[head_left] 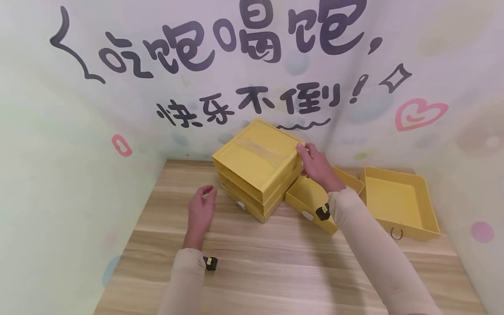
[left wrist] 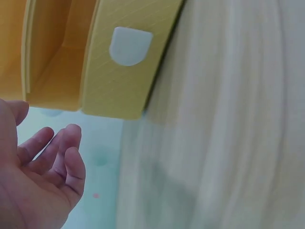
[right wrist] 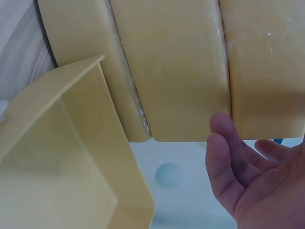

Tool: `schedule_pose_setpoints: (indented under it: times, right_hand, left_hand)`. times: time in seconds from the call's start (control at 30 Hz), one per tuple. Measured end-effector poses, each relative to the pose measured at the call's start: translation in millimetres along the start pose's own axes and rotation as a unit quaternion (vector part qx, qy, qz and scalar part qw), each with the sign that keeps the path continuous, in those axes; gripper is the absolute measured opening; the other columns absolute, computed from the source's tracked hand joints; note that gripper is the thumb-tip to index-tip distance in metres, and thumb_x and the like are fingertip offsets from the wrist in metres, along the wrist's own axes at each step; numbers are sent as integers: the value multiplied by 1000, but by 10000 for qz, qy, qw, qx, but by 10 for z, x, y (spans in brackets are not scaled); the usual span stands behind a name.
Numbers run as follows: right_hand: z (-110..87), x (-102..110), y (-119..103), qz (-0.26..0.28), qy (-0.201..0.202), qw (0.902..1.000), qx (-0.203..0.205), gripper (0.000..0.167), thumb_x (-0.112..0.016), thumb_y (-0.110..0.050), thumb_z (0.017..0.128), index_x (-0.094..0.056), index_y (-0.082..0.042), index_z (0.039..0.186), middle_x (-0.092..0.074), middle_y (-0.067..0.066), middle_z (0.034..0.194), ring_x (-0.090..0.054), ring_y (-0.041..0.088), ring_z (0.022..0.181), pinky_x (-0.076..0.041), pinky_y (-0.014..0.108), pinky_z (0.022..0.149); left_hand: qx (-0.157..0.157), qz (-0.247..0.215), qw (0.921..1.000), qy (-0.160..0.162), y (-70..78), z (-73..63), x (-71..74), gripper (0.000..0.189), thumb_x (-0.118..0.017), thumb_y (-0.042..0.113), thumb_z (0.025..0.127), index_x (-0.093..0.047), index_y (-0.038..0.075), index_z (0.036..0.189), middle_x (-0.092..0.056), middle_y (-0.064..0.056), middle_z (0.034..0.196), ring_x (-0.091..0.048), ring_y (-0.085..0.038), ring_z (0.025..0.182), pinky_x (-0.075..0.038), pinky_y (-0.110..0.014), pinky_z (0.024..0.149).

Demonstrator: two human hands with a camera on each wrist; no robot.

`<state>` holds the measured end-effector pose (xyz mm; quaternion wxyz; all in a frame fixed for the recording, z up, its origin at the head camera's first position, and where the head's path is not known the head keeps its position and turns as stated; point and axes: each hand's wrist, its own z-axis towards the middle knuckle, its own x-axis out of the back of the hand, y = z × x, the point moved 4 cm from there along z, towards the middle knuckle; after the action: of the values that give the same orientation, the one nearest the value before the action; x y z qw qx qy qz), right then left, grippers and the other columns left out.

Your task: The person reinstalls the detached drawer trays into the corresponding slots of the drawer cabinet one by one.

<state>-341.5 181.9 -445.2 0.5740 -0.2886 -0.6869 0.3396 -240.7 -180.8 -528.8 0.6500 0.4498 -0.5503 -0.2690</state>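
A yellow drawer cabinet (head_left: 252, 151) stands at an angle on the table near the wall. Its upper two slots are open at the front, and the bottom one holds a drawer (left wrist: 119, 62) with a white tab. My right hand (head_left: 316, 166) grips the cabinet's back right corner; in the right wrist view the curled fingers (right wrist: 220, 155) lie at its side edge. My left hand (head_left: 201, 210) hovers left of the cabinet front, fingers loosely bent, holding nothing. In the left wrist view that hand (left wrist: 43, 176) is apart from the cabinet.
A loose yellow drawer (head_left: 311, 190) lies right of the cabinet, close against it and partly behind my right forearm. Farther right is another yellow drawer (head_left: 393, 199) with a dark ring-shaped mark on its front. The wood-patterned table (head_left: 256, 267) meets a printed wall cloth (head_left: 138, 109) behind.
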Motion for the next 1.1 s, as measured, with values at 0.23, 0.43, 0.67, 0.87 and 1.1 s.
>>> schedule_pose_setpoints:
  times: [0.23,0.43,0.67,0.87,1.1]
  right_hand:
    - [-95,28,29,154,33,9998,93,82,-24,-70,101,-28,-10,157,-53,20,144,-71,40,91,-54,33,71]
    - [-175,93,48,381,534,9977,139,80,-29,-64,103,-22,-6,158,-53,23,142,-70,37,83,-54,32,66]
    - [-331,168,127,479,878,9949,127,74,-30,-61,104,-32,-1,149,-57,22,132,-69,33,79,-54,31,66]
    - [-456,149,237,387,998,9942,77,72,-34,-60,104,-39,0,145,-61,22,125,-69,29,78,-55,32,64]
    - [-637,17,384,687,985,9928,-57,70,-41,-61,102,-45,-1,137,-68,19,101,-69,31,66,-58,35,58]
  left_hand:
    - [-365,151,9990,200,198,102,124,56,-45,57,103,-56,16,139,-62,-3,134,-60,-22,89,-49,-35,75]
    - [-719,175,9959,519,383,197,217,53,-46,50,105,-56,11,138,-63,-7,134,-61,-24,97,-48,-37,82]
    - [-1038,130,9924,645,592,317,276,52,-48,46,105,-54,7,139,-60,-11,137,-59,-29,112,-48,-45,96]
    - [-1191,275,9909,571,762,415,267,57,-48,48,103,-48,10,146,-54,-10,146,-52,-30,125,-44,-49,105]
    - [-1604,285,9856,454,956,473,197,57,-49,47,103,-47,14,149,-51,-9,148,-49,-33,128,-42,-51,107]
